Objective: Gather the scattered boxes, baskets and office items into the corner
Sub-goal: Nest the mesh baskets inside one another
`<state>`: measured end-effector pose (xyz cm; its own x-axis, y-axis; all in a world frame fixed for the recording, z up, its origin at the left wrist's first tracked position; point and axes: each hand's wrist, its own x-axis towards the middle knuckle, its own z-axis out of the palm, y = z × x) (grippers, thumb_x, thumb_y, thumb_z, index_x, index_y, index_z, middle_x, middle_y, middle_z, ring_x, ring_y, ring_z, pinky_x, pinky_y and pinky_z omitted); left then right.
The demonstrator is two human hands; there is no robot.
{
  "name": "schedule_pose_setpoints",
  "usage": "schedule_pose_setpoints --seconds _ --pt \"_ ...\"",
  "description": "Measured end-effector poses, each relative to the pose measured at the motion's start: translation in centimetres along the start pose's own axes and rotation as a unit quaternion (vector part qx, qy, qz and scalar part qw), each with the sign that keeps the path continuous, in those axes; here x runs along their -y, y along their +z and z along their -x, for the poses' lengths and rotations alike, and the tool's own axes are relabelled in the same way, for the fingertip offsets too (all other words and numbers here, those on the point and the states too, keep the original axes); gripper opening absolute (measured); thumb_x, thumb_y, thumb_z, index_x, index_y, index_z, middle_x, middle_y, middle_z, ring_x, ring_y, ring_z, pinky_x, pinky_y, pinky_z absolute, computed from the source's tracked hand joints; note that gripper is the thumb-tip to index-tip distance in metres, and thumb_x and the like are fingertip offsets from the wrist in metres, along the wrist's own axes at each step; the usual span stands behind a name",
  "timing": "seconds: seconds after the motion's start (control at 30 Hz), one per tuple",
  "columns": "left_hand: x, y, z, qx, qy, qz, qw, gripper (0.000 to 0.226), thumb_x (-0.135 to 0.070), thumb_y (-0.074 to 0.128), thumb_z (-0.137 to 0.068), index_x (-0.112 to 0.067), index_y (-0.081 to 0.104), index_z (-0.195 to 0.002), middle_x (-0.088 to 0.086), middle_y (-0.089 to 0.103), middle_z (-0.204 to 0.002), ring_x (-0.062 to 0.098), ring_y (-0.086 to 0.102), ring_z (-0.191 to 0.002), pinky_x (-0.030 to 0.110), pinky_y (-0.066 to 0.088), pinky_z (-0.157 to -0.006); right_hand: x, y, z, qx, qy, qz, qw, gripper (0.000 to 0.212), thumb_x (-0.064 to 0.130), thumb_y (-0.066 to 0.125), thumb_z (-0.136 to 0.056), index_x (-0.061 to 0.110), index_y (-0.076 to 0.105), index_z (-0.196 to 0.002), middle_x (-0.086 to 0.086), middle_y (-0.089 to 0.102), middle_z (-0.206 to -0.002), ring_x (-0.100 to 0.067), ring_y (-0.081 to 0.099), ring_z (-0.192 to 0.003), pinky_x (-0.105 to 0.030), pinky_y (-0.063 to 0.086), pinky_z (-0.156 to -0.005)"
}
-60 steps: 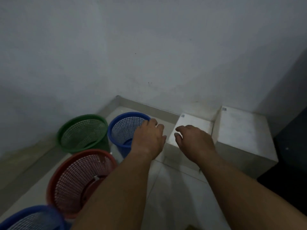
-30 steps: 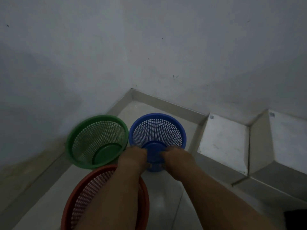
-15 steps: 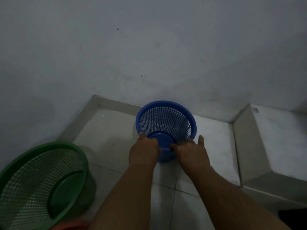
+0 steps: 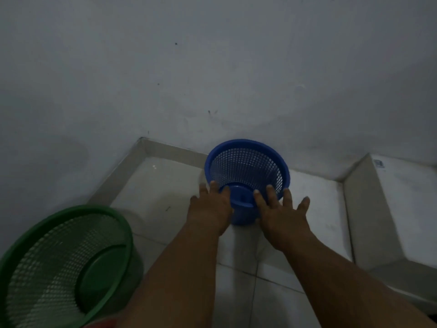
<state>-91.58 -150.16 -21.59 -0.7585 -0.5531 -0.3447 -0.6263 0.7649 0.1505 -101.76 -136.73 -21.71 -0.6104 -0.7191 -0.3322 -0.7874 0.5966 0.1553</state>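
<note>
A blue mesh basket (image 4: 246,166) stands upright on the tiled floor, close to the back wall and right of the room corner. My left hand (image 4: 209,211) is at its near left side with straight, spread fingers, the fingertips at the basket's wall. At the near right side my right hand (image 4: 281,216) is spread wide, its fingers straight and touching the basket's lower wall. Neither hand curls round it. A green mesh basket (image 4: 61,263) sits at the lower left.
A white box (image 4: 402,209) stands against the back wall at the right. A sliver of a red basket's rim (image 4: 101,324) shows at the bottom edge. The skirting (image 4: 113,176) runs into the corner at the upper left of the floor.
Both hands gripped the blue basket and slid it toward the back wall. Their fingers have now straightened and spread, letting go of it. The view moved closer.
</note>
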Motion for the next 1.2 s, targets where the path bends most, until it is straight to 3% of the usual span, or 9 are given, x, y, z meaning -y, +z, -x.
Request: schedule_pose_setpoints --seconds 0.1,0.17,0.2,0.4,0.53,0.67,0.87,1.03,1.2 --pt "1.8 -0.2 3.1 -0.060 -0.011 -0.048 0.997 0.059 -0.040 0.045 -0.099 -0.022 0.022 -0.150 0.012 0.021 -0.156 0.034 0.021 -0.141 0.048 0.031 -0.108 2.0 0.0 1.7 -0.105 -0.076 -0.005 0.992 0.067 0.047 0.049 -0.096 0.026 0.020 -0.153 -0.018 0.019 -0.159 -0.044 0.018 -0.144 -0.072 0.012 -0.107" --pt "2.7 -0.1 5.6 -0.096 -0.007 -0.087 0.992 0.048 -0.037 0.047 -0.098 -0.022 0.037 -0.142 0.009 0.036 -0.148 0.030 0.036 -0.130 0.044 0.037 -0.100 3.7 -0.3 3.5 -0.164 -0.140 -0.020 0.976 0.056 0.043 0.073 -0.079 0.022 0.060 -0.130 -0.019 0.056 -0.136 -0.044 0.050 -0.125 -0.073 0.032 -0.097" --pt "3.0 0.1 6.7 -0.105 -0.002 -0.096 0.990 0.042 -0.037 0.046 -0.098 -0.021 0.042 -0.138 0.008 0.041 -0.143 0.029 0.040 -0.126 0.042 0.038 -0.096 4.5 -0.5 4.4 -0.178 -0.164 -0.029 0.970 0.049 0.042 0.076 -0.075 0.021 0.067 -0.118 -0.017 0.064 -0.125 -0.042 0.058 -0.115 -0.071 0.039 -0.093" --pt "4.3 1.4 15.3 -0.106 -0.038 -0.103 0.988 0.029 -0.032 0.043 -0.100 -0.018 0.051 -0.124 0.008 0.051 -0.125 0.027 0.048 -0.112 0.037 0.042 -0.084 8.1 -1.1 12.1 -0.094 -0.316 -0.094 0.939 0.046 0.049 0.042 -0.097 0.026 0.049 -0.137 -0.003 0.055 -0.135 -0.027 0.056 -0.113 -0.042 0.049 -0.089" --pt "5.9 2.9 22.4 -0.084 -0.081 -0.101 0.988 0.032 -0.034 0.045 -0.098 -0.016 0.054 -0.123 0.009 0.054 -0.123 0.026 0.052 -0.112 0.036 0.046 -0.088 9.9 0.1 17.0 -0.040 -0.382 -0.112 0.916 0.051 0.055 0.045 -0.095 0.030 0.048 -0.138 0.003 0.051 -0.141 -0.022 0.053 -0.121 -0.036 0.048 -0.092" --pt "7.6 5.1 29.6 -0.043 -0.155 -0.063 0.985 0.042 -0.033 0.050 -0.092 -0.018 0.051 -0.131 0.010 0.051 -0.134 0.030 0.048 -0.122 0.041 0.043 -0.100 12.1 1.6 21.4 -0.024 -0.422 -0.099 0.901 0.044 0.052 0.054 -0.091 0.030 0.054 -0.129 0.001 0.058 -0.129 -0.025 0.058 -0.111 -0.033 0.046 -0.081" --pt "8.6 10.1 36.7 0.091 -0.190 -0.029 0.977 0.053 -0.058 0.044 -0.091 -0.024 0.052 -0.132 0.006 0.055 -0.131 0.026 0.052 -0.117 0.040 0.044 -0.098 14.4 4.7 25.1 0.059 -0.429 -0.057 0.899 0.052 0.054 0.062 -0.083 0.028 0.057 -0.129 -0.005 0.061 -0.125 -0.026 0.060 -0.108 -0.036 0.051 -0.087" --pt "7.0 12.8 38.4 0.206 -0.186 0.038 0.960 0.083 -0.080 0.025 -0.084 -0.024 0.044 -0.142 0.007 0.049 -0.143 0.026 0.049 -0.126 0.040 0.040 -0.105 15.4 6.6 26.7 0.077 -0.399 -0.018 0.913 0.046 0.040 0.066 -0.086 0.011 0.061 -0.121 -0.014 0.062 -0.120 -0.029 0.061 -0.107 -0.035 0.050 -0.086" --pt "5.3 12.2 38.8 0.220 -0.119 -0.034 0.968 0.063 -0.062 0.037 -0.094 -0.018 0.048 -0.138 0.011 0.055 -0.132 0.029 0.053 -0.116 0.041 0.046 -0.097 14.5 6.6 27.5 0.082 -0.379 -0.044 0.921 0.045 0.035 0.062 -0.090 0.007 0.059 -0.124 -0.013 0.060 -0.123 -0.025 0.059 -0.109 -0.029 0.047 -0.086"
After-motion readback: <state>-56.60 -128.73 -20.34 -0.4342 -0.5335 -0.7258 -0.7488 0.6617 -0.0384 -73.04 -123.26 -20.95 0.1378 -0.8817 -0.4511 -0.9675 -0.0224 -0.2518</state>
